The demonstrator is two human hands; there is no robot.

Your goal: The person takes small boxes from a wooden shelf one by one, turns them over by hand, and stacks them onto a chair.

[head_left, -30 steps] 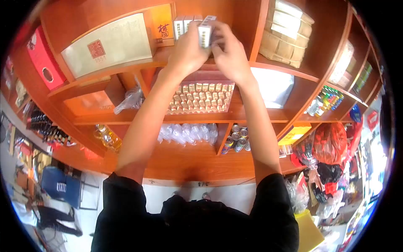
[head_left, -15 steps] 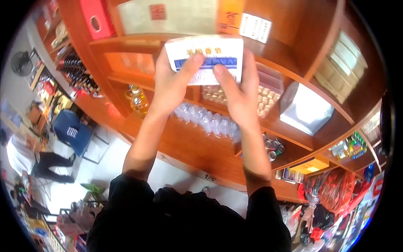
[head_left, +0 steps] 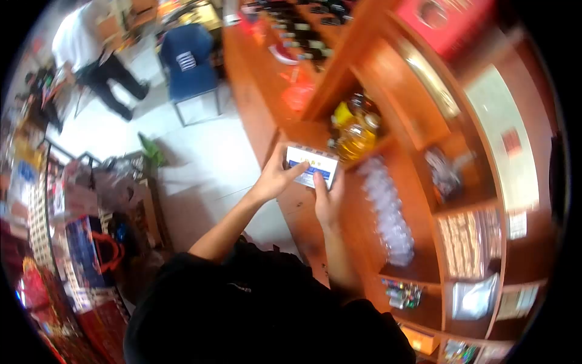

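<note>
A white soap box [head_left: 325,164] with gold characters and a blue band is held in front of me. My left hand [head_left: 274,179] grips its left side, thumb across the printed face. On the right side my right hand [head_left: 328,203] holds it too, its thumb pressing near the lower edge. The fingers behind the box are hidden. Just beyond the box, large bottles of yellow liquid [head_left: 356,139] stand in a shelf compartment.
A row of clear plastic items [head_left: 388,212] lines the wooden shelf to the right. At upper left are a blue chair [head_left: 189,67] and a person in a white top [head_left: 77,39]. Bags and boxes [head_left: 88,242] crowd the lower left.
My view has swung left, bringing the chair, floor and person further into sight. The soap box is now lower and farther from the camera, tilted, still in both hands.
</note>
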